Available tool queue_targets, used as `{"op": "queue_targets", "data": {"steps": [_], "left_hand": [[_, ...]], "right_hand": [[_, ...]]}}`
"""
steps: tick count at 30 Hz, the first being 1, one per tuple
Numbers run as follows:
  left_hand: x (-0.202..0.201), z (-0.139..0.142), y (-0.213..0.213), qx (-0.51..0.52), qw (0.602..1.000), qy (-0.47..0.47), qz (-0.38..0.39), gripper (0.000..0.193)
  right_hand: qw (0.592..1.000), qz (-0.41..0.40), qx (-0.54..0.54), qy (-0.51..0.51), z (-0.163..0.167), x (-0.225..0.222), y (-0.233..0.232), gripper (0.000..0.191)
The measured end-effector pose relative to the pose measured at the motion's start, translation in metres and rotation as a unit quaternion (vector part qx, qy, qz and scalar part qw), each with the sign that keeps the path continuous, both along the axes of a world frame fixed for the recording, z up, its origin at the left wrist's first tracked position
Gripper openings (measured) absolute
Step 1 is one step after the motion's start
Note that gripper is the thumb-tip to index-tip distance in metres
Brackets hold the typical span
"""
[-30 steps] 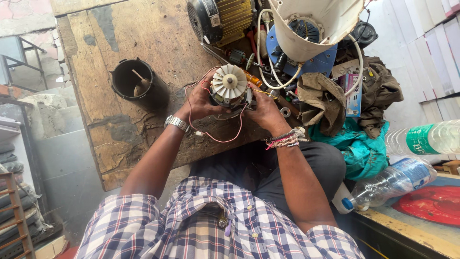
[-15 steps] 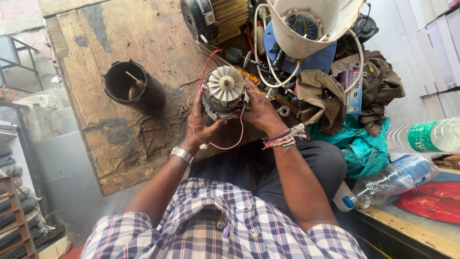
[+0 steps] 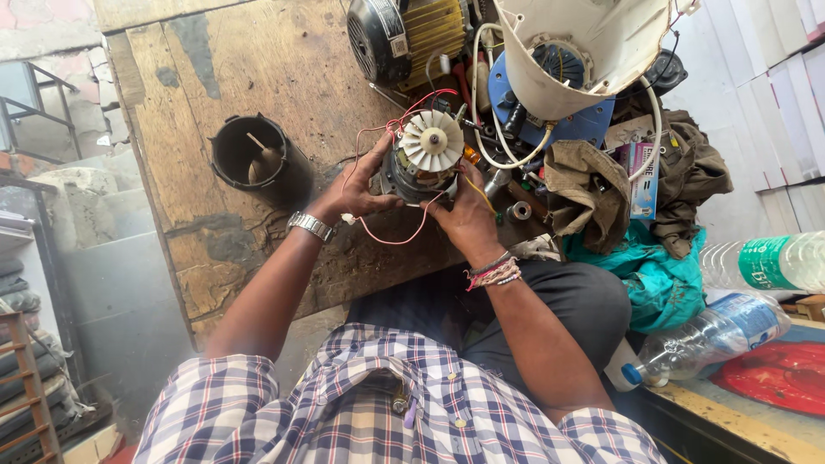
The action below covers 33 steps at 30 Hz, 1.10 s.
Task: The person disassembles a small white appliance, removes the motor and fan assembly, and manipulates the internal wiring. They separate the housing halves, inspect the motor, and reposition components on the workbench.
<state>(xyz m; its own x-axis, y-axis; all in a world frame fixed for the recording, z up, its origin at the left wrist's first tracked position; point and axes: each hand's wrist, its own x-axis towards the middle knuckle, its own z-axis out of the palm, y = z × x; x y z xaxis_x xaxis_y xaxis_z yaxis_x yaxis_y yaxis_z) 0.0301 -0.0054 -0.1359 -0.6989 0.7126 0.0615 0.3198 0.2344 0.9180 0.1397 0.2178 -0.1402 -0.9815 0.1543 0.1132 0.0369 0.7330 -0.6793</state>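
1. Wooden counter [image 3: 258, 77] carries the work: a small electric motor [image 3: 421, 163] with a white fan, moved up and right since a second ago.
2. Left hand [image 3: 361, 191] and right hand [image 3: 464, 215] each grip it closed, one per side.
3. Red wires [image 3: 391, 236] trail below; a black cylinder [image 3: 258, 159] stands apart, leftward.

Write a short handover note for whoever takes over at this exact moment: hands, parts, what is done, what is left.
Left hand and right hand: both grip the small electric motor from either side, cream fan facing up.
Motor sits above the worn wooden bench; its red wires hang loose.
Black cup stands left; white housing lies behind.
Done: motor out of any housing.
Left: wires unconnected, motor not mounted.
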Motion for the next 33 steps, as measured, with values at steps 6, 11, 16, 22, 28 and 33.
{"op": "queue_targets", "data": {"steps": [6,11,16,22,28,33], "left_hand": [[0.009,-0.016,0.004,-0.023,0.998,0.046,0.042,0.125],[0.008,-0.019,0.003,0.010,0.998,0.054,0.039,0.127],[0.028,-0.013,-0.003,0.118,0.979,0.102,0.132,0.131],[0.052,0.035,-0.008,0.158,0.939,0.198,0.234,0.074],[0.053,0.124,0.008,0.022,0.947,0.294,0.129,0.024],[0.022,0.184,0.028,0.031,0.941,0.338,0.007,0.034]], "right_hand": [[0.999,0.025,0.020,-0.011,0.000,-0.005,0.012,0.093],[0.998,0.057,-0.007,-0.038,0.008,-0.005,0.017,0.102],[0.996,0.070,-0.031,0.036,0.047,0.007,0.047,0.119],[0.962,0.159,-0.190,0.113,0.100,0.021,0.049,0.110],[0.945,0.223,-0.073,0.228,0.121,0.014,-0.013,0.094],[0.915,0.234,-0.304,0.124,0.142,-0.028,0.002,0.067]]}}
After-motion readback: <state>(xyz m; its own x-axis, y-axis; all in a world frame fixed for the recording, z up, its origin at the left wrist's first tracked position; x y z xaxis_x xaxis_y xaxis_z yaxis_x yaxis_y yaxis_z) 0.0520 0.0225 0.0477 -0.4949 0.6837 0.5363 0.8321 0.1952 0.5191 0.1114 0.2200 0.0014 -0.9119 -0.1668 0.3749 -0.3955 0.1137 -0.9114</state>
